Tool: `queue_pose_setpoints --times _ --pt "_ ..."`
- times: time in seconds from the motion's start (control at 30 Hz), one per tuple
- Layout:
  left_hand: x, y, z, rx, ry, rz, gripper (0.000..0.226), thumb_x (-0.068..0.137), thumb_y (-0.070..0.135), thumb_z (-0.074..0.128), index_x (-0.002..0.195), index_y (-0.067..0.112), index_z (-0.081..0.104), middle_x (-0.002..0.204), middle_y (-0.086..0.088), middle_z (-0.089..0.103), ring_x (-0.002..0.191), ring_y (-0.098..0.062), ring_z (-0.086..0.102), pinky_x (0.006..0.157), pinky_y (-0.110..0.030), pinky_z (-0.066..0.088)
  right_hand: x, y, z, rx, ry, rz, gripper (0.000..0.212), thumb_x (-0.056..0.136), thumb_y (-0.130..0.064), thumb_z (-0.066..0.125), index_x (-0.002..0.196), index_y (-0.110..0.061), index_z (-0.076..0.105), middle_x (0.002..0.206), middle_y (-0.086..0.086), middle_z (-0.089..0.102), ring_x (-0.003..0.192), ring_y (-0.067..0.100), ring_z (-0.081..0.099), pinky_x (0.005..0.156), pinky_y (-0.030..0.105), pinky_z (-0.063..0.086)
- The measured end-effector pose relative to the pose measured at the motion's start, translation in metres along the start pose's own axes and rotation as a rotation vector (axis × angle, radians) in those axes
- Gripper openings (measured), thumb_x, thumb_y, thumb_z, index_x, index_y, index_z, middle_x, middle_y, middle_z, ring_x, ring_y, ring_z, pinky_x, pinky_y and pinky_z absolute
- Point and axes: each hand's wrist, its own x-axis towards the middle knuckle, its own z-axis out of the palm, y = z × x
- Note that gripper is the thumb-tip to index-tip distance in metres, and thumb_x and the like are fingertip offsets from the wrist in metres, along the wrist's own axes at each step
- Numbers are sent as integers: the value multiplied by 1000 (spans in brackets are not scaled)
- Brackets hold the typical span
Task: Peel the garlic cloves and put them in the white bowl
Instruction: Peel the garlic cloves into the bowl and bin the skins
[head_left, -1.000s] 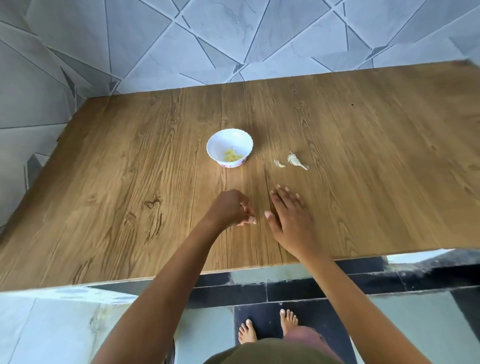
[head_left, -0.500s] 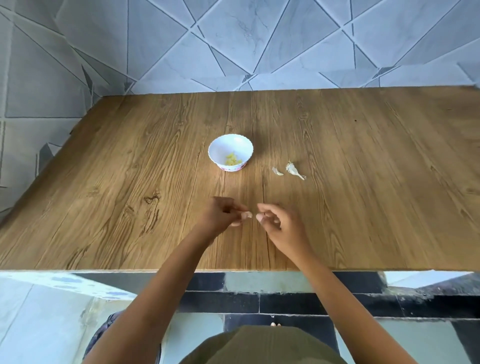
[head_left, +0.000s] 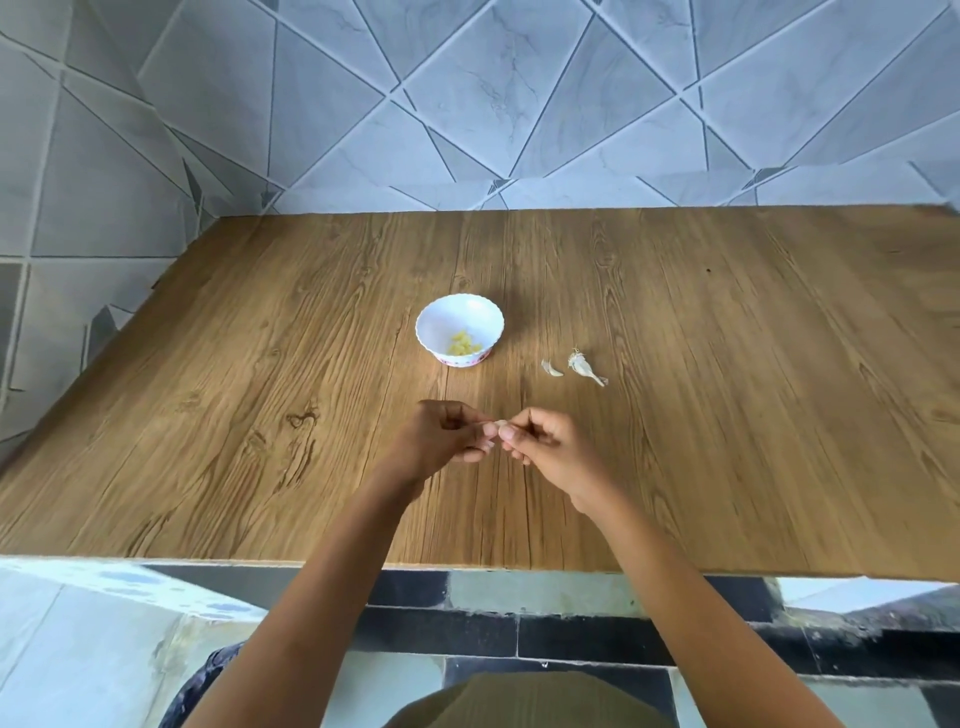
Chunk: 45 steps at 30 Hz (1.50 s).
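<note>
Grey tiles cut by slanting lines cover the wall (head_left: 467, 104) behind a wood-grain table (head_left: 260, 364). Over the table's near middle, the left hand (head_left: 447, 436) and right hand (head_left: 545, 441) meet fingertip to fingertip, fingers curled in, pinching a small pale garlic clove (head_left: 493, 427) from either side just above the wood. The clove is mostly hidden by the fingers, so I cannot tell how much skin it carries. Farther back, slightly left of the hands, stands the white bowl (head_left: 441, 319) with a little heap of yellowish peeled garlic (head_left: 464, 343) at its bottom. To the bowl's right lie two pale garlic pieces (head_left: 552, 368), near each other; cloves or skins, I cannot tell.
</note>
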Motion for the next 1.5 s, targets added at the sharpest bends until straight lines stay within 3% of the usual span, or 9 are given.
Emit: queue_pose_setpoints --times 0.3,0.43,0.6,0.77,0.9,1.07,1.23,1.33,1.5 --pt "0 -2 3 -96 -109 -131 16 87 13 64 73 6 63 58 2 64 57 -3 61 55 -15 50 -1 10 1 -463 137 -538 20 88 -22 50 72 -10 51 71 -19 46 62 10 49 53 15 33" --pt "1 -7 6 -24 -69 -69 14 87 13 66 76 6 62 63 -1 64 59 -6 61 57 -16 51 -4 10 2 -296 63 -192 24 92 -15 59 69 -18 51 65 -12 52 56 0 45 54 12 34" --pt "3 -7 4 351 -30 333 8 85 6 68 79 3 63 66 1 63 60 -6 58 60 -17 47 -1 -6 -4 243 -83 382 15 94 -5 53 81 -7 61 69 0 56 62 8 48 56 18 40" --pt "9 -14 2 682 33 663 14 84 20 65 79 7 65 72 4 66 65 -12 62 62 -29 51 0 -10 -10 469 -95 543 15 94 -7 53 81 -4 62 69 2 54 60 7 47 51 15 43" --pt "9 -19 1 726 44 728 27 87 32 53 79 9 62 70 2 63 61 -15 58 55 -35 49 -4 -4 -9 224 -103 353 16 95 -9 52 80 -9 59 70 -1 54 63 7 47 59 18 41" --pt "9 -15 1 611 -13 607 11 86 15 61 78 7 64 65 12 58 60 -3 55 60 -15 44 -6 10 -6 -181 -20 -108 21 93 -17 57 73 -19 50 68 -14 48 63 -3 44 62 15 36" --pt "3 -10 -1 209 -165 70 9 91 9 61 84 4 64 68 -4 62 61 -9 59 60 -19 49 -4 17 -5 -466 39 -426 15 86 1 60 74 -5 53 71 -10 49 63 3 45 56 11 33" --pt "6 -8 5 179 -33 -51 8 89 10 64 82 5 65 69 -7 64 59 -10 60 61 -21 53 -2 21 1 -525 115 -411 18 86 -1 61 72 -7 53 66 -10 50 58 4 46 52 12 32" --pt "9 -12 6 504 231 193 11 85 7 67 74 9 69 62 -1 69 53 -9 62 62 -29 56 2 21 2 -366 184 -76 19 91 -21 62 74 -14 57 66 -8 55 59 4 48 56 19 40"
